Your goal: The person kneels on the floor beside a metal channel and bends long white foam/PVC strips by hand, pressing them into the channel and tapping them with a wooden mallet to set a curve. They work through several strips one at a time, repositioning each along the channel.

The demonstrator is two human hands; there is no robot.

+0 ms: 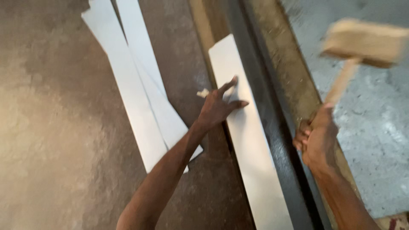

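My left hand [217, 106] presses flat, fingers spread, on a long pale metal strip [251, 145] that lies along a dark steel rail [277, 127]. My right hand [315, 138] grips the handle of a wooden mallet [362, 42], raised and blurred above the rail at the upper right. The mallet's block head is up in the air, well clear of the strip.
Several more pale strips [136, 85] lie overlapped on the brown floor [51, 127] to the left. A rough wooden or rusty beam [294, 81] runs beside the rail. Grey concrete [375, 123] lies to the right.
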